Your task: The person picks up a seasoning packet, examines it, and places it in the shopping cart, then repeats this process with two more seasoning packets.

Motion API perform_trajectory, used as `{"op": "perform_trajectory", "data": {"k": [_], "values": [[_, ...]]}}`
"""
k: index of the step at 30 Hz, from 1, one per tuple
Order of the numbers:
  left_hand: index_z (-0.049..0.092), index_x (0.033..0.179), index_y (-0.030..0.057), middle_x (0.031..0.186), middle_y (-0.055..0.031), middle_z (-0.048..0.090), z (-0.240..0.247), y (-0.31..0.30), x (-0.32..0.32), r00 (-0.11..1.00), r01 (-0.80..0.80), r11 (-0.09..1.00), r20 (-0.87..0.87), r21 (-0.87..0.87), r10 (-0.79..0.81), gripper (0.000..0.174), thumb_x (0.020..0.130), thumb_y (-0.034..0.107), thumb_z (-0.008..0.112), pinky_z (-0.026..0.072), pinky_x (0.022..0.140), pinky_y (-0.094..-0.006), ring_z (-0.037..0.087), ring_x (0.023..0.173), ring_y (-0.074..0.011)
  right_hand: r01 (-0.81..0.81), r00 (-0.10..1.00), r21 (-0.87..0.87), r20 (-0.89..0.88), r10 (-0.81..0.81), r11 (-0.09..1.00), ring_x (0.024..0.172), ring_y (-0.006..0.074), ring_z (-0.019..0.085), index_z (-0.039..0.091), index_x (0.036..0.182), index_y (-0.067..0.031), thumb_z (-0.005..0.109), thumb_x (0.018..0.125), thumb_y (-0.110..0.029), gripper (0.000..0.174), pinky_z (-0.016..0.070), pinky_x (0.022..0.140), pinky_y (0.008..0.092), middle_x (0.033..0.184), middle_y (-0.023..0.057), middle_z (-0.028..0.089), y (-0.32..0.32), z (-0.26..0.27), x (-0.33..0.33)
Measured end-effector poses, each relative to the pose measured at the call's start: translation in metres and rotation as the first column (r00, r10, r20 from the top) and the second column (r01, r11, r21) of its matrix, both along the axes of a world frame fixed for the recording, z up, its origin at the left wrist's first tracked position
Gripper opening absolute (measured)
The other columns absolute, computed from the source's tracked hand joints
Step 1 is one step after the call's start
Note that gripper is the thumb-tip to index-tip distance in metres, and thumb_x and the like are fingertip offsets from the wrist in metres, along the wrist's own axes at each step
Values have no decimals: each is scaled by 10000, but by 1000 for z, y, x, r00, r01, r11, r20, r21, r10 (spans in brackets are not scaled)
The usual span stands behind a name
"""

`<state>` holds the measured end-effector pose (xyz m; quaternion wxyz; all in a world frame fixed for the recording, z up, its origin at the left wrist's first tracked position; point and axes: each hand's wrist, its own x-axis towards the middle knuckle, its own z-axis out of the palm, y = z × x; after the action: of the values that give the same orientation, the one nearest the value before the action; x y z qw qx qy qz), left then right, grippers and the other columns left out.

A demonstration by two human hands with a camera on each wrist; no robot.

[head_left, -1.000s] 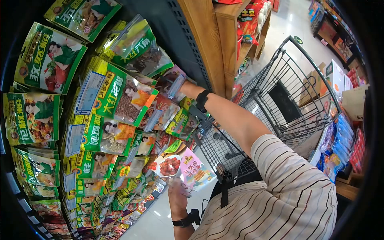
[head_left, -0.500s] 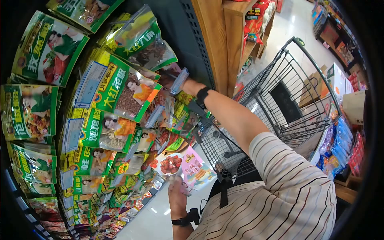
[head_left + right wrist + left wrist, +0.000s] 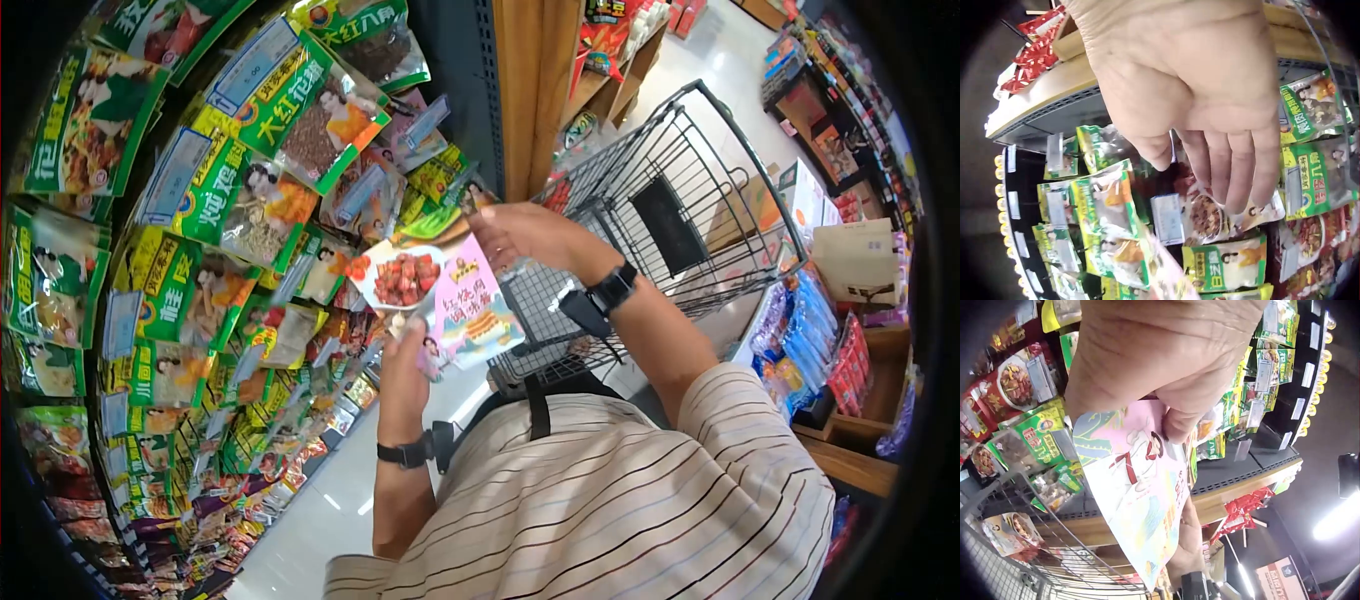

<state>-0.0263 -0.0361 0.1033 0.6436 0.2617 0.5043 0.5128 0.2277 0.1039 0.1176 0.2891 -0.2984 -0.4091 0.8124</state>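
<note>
A pink-and-white seasoning packet [image 3: 475, 305] is gripped at its lower edge by the left hand [image 3: 404, 350], thumb over the printed side. By that edge grip, the front and its pictured dish are left largely uncovered. The right hand [image 3: 545, 238] is held at the packet's opposite side, fingers loosely extended; whether the packet is touched by them cannot be told. Beyond the left hand, green-and-yellow spice pouches [image 3: 320, 125] are hung in rows behind price labels [image 3: 177, 175], seemingly so that names and prices can be read together. Beside the right forearm, a wire shopping cart [image 3: 672, 225] is parked on a glossy pale floor [image 3: 330, 508]. Farther out, a wooden post [image 3: 535, 90], red bags [image 3: 605, 35] and stocked shelves [image 3: 822, 140] are seen.
</note>
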Motion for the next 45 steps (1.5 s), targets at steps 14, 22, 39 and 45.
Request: {"op": "perform_trajectory", "data": {"k": [14,22,39,45], "values": [[604,1218,7,1050,-3,656,30,21,31,982,83,980,151,179,-111,342,999,270,598,484,794,-252,613,911,-89,390,914,54,96,-394,919,958,116,659,649,1164,39,638,978,-273,363,514,859,270,1099,76,706,-93,30,-3],[621,1171,56,865,54,618,6,13,-8,989,139,985,34,103,-143,288,1002,288,593,394,615,-192,528,711,-27,408,910,55,59,-411,911,966,124,664,634,1181,40,621,987,-283,377,515,870,275,1122,86,700,-100,24,-14],[610,1197,51,958,1,643,17,8,-21,986,165,979,-51,120,-160,281,1023,268,572,481,684,-231,586,810,-72,463,886,22,-10,-463,886,996,133,663,623,1196,39,587,1004,-280,373,510,897,282,1137,85,694,-98,13,-25],[610,1166,70,904,28,635,21,17,-11,971,225,970,-102,93,-216,266,1005,281,595,424,650,-212,535,718,-41,494,869,3,-40,-493,870,1012,139,663,602,1220,37,570,1009,-283,384,515,907,300,1150,90,686,-102,24,-15]]}}
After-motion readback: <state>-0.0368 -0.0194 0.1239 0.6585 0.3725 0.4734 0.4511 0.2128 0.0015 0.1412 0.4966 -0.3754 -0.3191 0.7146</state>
